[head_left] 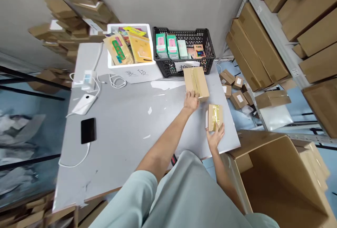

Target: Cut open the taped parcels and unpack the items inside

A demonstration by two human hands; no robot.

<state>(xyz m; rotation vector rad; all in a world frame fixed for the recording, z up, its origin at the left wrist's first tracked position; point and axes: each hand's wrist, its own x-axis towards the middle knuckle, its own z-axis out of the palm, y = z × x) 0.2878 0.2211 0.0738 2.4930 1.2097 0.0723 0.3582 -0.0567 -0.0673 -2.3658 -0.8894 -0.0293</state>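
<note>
My left hand (pixel 191 101) reaches across the grey table (pixel 126 126) and grips the near end of a taped cardboard box (pixel 196 82) that lies in front of the black crate. My right hand (pixel 216 136) holds the near end of a smaller taped cardboard box (pixel 215 116) close to the table's right edge. Both boxes rest on the table top.
A black crate (pixel 184 65) with green and pink packs and a white foam box (pixel 130 45) of colourful packets stand at the back. A black phone (pixel 88 130), white chargers and cables lie left. A large open carton (pixel 279 182) stands at the right, with shelves of cartons (pixel 289 28) behind.
</note>
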